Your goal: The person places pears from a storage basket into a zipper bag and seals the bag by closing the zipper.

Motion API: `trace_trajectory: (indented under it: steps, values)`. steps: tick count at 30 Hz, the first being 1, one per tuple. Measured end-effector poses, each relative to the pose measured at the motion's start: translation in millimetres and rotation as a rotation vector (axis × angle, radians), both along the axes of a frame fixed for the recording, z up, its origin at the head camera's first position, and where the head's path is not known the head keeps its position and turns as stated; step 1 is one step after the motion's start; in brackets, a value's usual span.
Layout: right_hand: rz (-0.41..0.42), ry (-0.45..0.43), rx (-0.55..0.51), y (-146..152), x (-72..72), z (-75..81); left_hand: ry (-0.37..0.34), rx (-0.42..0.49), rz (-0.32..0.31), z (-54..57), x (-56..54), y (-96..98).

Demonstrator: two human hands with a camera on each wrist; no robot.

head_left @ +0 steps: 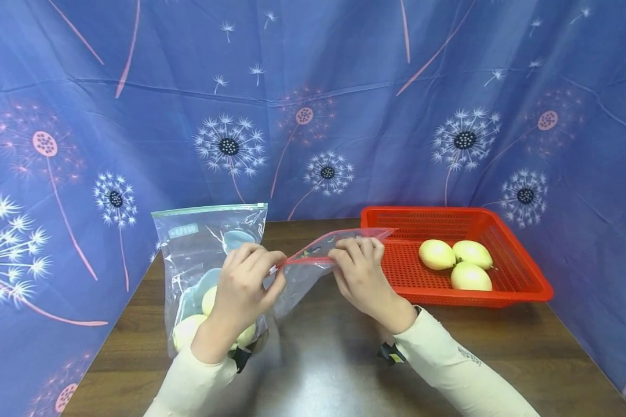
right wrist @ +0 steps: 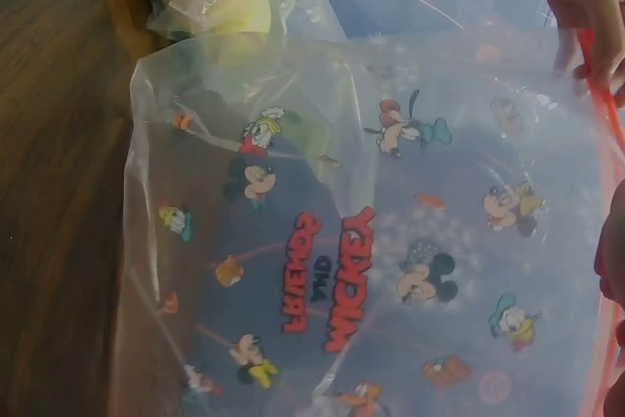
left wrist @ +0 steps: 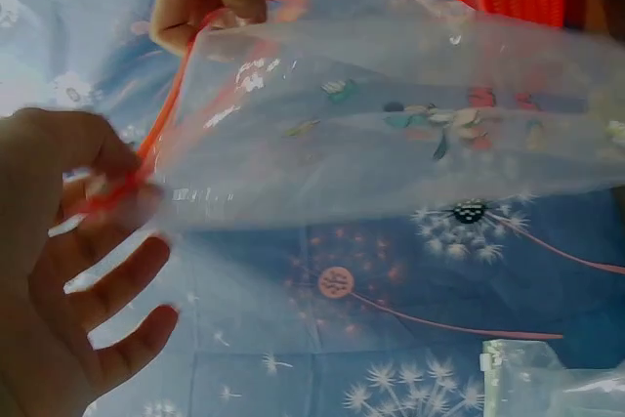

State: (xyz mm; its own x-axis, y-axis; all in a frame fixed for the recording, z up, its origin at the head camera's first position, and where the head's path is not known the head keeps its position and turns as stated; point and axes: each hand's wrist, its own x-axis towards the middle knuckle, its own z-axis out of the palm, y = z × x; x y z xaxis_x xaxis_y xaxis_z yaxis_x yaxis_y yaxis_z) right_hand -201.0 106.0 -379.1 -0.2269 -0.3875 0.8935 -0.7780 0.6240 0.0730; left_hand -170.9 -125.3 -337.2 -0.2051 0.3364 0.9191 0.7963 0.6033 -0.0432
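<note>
A clear zip bag point(head_left: 297, 289) with a red zip rim and cartoon prints hangs between my two hands, its mouth partly spread. My left hand point(head_left: 242, 286) pinches the left end of the red rim between thumb and forefinger; its other fingers are spread apart in the left wrist view. Farther along the rim, the right hand point(head_left: 365, 278) grips the bag's edge with curled fingers. In the right wrist view the printed bag front point(right wrist: 391, 192) shows no fruit inside.
At left a clear bag with a green zip point(head_left: 208, 209) stands upright, holding pale yellow pears point(head_left: 188, 331), partly behind my left hand. A red plastic basket point(head_left: 521, 266) with three pears point(head_left: 472, 277) sits at right. Behind the wooden table point(head_left: 313, 370) hangs a blue dandelion-print cloth point(head_left: 177, 116).
</note>
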Motion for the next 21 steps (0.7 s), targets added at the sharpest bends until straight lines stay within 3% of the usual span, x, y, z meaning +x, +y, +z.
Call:
trace_trajectory:
  steps: [6,10,13,17,21]
  values:
    - [0.057,0.006,0.011,7,-1.1,3.9,-0.115,-0.151,-0.117,13.2,8.5,-1.8]
    - [0.127,0.011,0.040,13,-0.7,6.9,-0.212,-0.280,-0.186,22.2,6.7,-3.4]
    - [0.182,0.015,0.077,17,-0.2,8.3,-0.248,-0.382,-0.224,27.2,3.4,-2.9]
    - [0.256,0.012,0.117,22,0.7,8.9,-0.253,-0.480,-0.230,30.9,-1.7,-0.9]
    - [0.326,0.004,0.141,24,1.1,8.4,-0.213,-0.534,-0.190,34.0,-8.4,1.3]
